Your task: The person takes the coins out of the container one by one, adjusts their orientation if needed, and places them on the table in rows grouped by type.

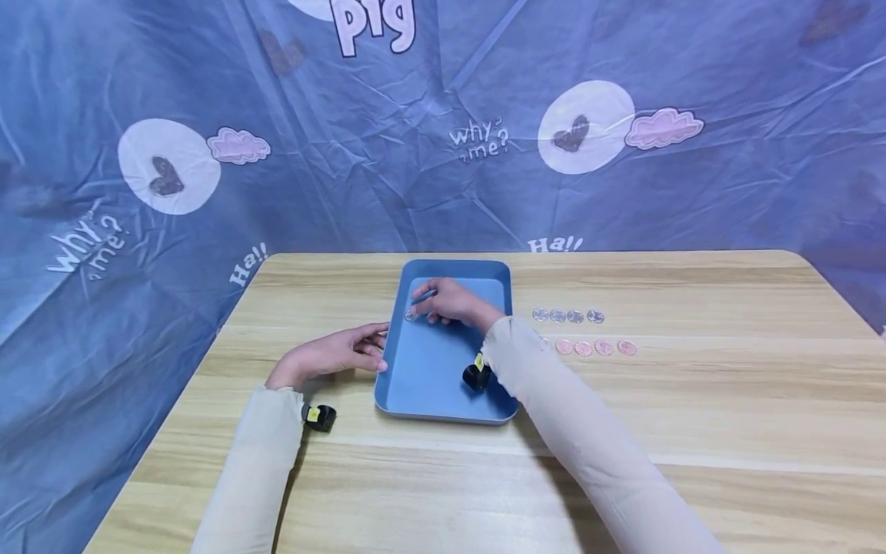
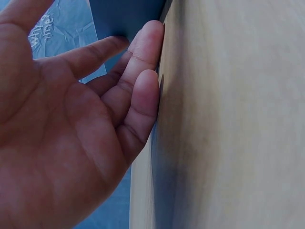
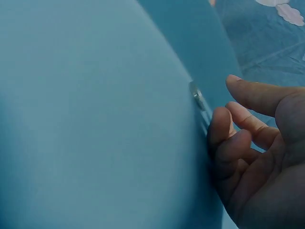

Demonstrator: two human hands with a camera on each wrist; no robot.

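A blue rectangular tray lies on the wooden table. Inside it, near the left wall, is a silver coin, and my right hand hovers just beside it. In the right wrist view the coin lies flat on the tray floor, a little apart from the loosely bent fingers, with the thumb raised off it. At the tray's left outer side rests my left hand, its thumb touching the rim. Its palm faces the left wrist camera, and the fingers lie along the tabletop.
Right of the tray, several silver coins form a row on the table. Closer to me lies a row of several copper-coloured coins; its left end is partly hidden by the right sleeve. A blue printed cloth hangs behind.
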